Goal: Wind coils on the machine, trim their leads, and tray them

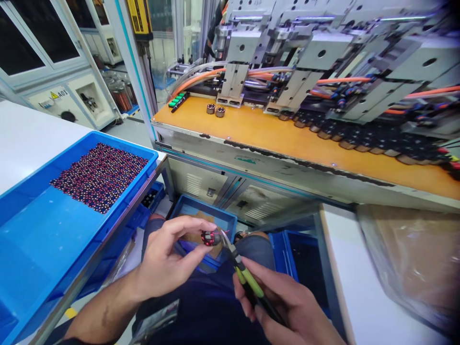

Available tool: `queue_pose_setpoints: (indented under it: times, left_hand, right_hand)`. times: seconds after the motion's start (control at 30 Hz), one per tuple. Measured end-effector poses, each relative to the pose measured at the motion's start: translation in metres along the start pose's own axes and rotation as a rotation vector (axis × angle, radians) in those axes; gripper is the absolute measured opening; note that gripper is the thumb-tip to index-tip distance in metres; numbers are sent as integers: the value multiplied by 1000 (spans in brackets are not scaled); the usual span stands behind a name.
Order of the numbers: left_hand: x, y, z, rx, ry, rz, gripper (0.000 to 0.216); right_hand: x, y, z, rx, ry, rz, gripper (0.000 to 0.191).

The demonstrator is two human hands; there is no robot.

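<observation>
Between its thumb and fingers, my left hand (pixel 168 256) pinches a small round motor stator (pixel 210 238) with dark metal and red windings. A thin red wire end sticks out of its right side. My right hand (pixel 280 302) is wrapped round the green and black handles of a pair of cutting pliers (pixel 235 256). The pliers' tips are right at the wire end, beside the stator; whether the jaws touch the wire I cannot tell. Both hands are above my lap, over a blue bin (pixel 226 220) on the floor with brown cardboard in it.
To the left, a blue tray (pixel 43 235) holds many similar red-and-dark parts on a white table (pixel 32 139). Ahead, a machine bench (pixel 251 124) carries two loose metal rings (pixel 215 110), a marker (pixel 180 102) and a row of dark parts. A plastic-covered package (pixel 413 258) lies at right.
</observation>
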State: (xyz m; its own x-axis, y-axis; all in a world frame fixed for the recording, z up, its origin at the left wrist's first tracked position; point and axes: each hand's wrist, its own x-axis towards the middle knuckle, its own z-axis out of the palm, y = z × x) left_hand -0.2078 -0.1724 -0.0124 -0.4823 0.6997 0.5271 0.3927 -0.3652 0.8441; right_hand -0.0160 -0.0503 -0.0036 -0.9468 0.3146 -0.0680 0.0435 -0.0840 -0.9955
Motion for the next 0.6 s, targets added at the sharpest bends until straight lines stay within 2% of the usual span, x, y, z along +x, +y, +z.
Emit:
queue_pose_setpoints:
  times: [0.13, 0.2, 0.3, 0.37, 0.43, 0.47, 0.6]
  left_hand:
    - [0, 0, -1, 3, 10, -31, 63]
    - [1, -1, -2, -69, 30, -85, 58]
    - [6, -3, -4, -363, 54, -255, 50]
    - [8, -6, -5, -606, 71, -390, 48]
    - [10, -8, -5, -779, 101, -504, 50]
    - [9, -9, -5, -832, 117, -553, 51]
    - [6, -9, -3, -914, 156, -687, 47]
  right_hand:
    - [7, -4, -1, -89, 37, 30, 54]
    - [10, -3, -2, -76, 81, 58, 49]
    - [10, 2, -6, -56, 137, 40, 46]
    - [9, 4, -12, -112, 109, 23, 48]
    - [13, -1, -23, -280, 104, -14, 50]
    - [19, -7, -31, -406, 148, -64, 51]
    - [72, -50, -74, -995, 546, -400, 54]
